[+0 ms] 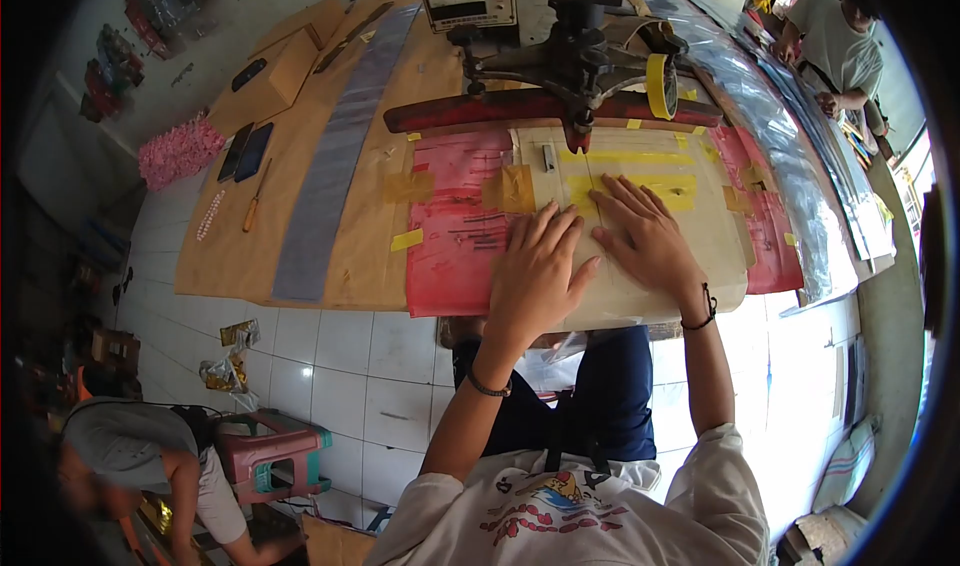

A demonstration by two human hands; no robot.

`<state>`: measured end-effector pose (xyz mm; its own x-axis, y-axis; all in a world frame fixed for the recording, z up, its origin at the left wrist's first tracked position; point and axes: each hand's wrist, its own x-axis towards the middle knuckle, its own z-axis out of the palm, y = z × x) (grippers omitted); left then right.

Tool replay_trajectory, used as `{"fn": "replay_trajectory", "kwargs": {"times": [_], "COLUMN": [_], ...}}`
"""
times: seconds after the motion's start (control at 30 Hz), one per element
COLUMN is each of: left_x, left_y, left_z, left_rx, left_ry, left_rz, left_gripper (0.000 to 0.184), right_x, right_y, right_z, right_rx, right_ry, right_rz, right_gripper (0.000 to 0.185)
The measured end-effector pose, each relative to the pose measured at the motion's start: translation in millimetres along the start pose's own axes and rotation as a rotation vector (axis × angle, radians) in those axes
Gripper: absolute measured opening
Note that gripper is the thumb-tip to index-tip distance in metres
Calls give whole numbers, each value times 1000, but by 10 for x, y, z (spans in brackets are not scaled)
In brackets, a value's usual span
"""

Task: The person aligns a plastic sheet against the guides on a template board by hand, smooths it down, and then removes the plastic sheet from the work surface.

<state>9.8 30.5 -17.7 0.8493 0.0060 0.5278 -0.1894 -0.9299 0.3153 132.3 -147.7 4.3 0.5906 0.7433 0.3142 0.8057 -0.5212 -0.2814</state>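
Observation:
My left hand (pixel 538 271) lies palm down with fingers stretched out on a beige sheet (pixel 690 281), near its left side. To its right, my right hand (pixel 652 246) is also flat on that sheet, fingers apart, its tips by yellow tape strips (pixel 640 158). Neither hand grips anything. Under the beige sheet, a red sheet (pixel 450 278) shows at both sides, held with tape. A small metal piece (pixel 548 158) lies beyond my left fingertips. Just past my hands, a dark machine head (pixel 580 76) with a long red bar (pixel 450 114) hangs over the sheet.
A yellow tape roll (pixel 660 86) hangs on the machine. On the table's left are a grey strip (pixel 335 166), phones (pixel 253 152) and an orange-handled tool (pixel 250 211). Clear plastic (pixel 790 156) covers the right. One person (pixel 840 46) stands back right; another (pixel 140 446) bends near a stool (pixel 270 456).

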Motion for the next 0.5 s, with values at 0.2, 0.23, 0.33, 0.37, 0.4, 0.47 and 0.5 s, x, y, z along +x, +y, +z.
{"fn": "replay_trajectory", "kwargs": {"times": [0.2,0.23,0.33,0.37,0.4,0.47,0.5], "left_x": [27,28,36,32,25,26,33], "left_y": [44,42,55,49,49,52,48], "left_z": [-42,-28,-32,-27,-12,3,6], "left_rx": [42,60,65,62,58,57,55], "left_ry": [-33,-32,-56,-62,-64,-78,-79], "left_rz": [-14,-10,-25,-26,-31,-39,-42], "left_gripper": [57,58,61,61,61,62,62], "right_x": [82,128,121,110,65,-102,-172], "right_y": [42,38,41,43,38,21,12], "right_z": [62,42,2,-5,-30,-63,-43], "right_rx": [-97,-118,-141,-142,-131,-119,-57], "right_ry": [-26,-40,-52,-50,-35,-19,-3], "right_rz": [83,106,154,163,111,-2,-30], "right_gripper": [65,66,64,63,60,56,53]}}
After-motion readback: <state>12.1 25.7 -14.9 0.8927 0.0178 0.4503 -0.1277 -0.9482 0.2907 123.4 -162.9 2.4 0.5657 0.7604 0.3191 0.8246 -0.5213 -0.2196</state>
